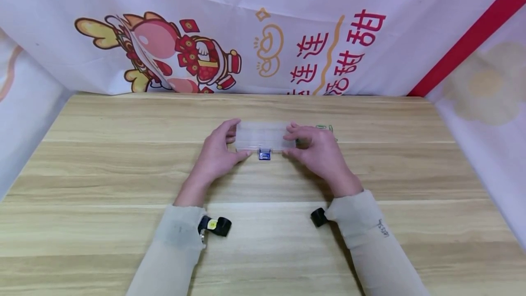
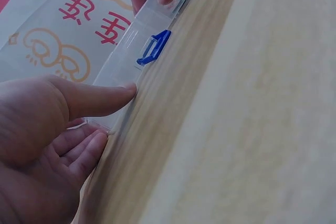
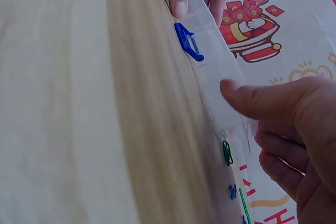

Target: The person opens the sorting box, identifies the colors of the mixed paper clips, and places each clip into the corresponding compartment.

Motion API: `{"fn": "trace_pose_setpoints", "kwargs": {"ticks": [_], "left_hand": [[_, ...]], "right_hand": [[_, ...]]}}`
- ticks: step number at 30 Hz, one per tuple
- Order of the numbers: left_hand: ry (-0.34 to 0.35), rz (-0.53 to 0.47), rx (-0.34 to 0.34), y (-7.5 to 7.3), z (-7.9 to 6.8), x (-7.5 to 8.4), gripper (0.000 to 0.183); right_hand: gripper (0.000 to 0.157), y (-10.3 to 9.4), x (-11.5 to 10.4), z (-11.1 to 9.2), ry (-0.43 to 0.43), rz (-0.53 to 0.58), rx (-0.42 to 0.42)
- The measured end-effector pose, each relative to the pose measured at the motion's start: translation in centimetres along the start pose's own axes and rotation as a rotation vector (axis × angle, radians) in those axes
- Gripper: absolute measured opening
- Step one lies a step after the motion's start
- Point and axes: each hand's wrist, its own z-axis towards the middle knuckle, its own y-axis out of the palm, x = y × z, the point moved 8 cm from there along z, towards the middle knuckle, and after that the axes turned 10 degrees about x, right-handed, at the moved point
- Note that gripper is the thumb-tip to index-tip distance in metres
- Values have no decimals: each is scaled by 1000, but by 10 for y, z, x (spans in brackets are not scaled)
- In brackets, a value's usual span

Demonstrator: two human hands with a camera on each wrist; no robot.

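Note:
A clear plastic box [image 1: 265, 135] with a blue latch [image 1: 265, 154] on its front edge lies on the wooden table in front of both hands. My left hand [image 1: 220, 148] grips its left end, thumb along the front edge and fingers round the end, as the left wrist view also shows. At the other end my right hand [image 1: 318, 152] holds the box between the thumb in front and the fingers at the far side. The blue latch [image 3: 188, 42] sticks out from the front in the right wrist view. Part of each end is hidden by the hands.
Green paper clips [image 1: 326, 128] lie just beyond the right hand. In the right wrist view a green paper clip [image 3: 227, 152] and small blue clips [image 3: 232, 191] lie close to the box's right end. A printed white cloth [image 1: 263, 26] hangs behind the wooden table [image 1: 263, 241].

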Motion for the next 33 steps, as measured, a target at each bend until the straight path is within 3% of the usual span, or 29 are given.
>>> {"fn": "trace_pose_setpoints", "kwargs": {"ticks": [10,18,22,29,33], "left_hand": [[-32,-36,0,-2,-1,-4,91],[-31,-58,-17,-4,-2,-2,96],[-24,-65,-22,-4,-2,-2,96],[-28,-91,-23,-3,-1,-6,97],[-30,-100,-14,-5,-1,-8,96]], "right_hand": [[28,-7,9,8,100,160,3],[38,-17,8,23,149,169,91],[35,-21,5,33,131,160,158],[37,-18,17,43,252,207,213],[25,-12,24,42,275,229,225]]}}
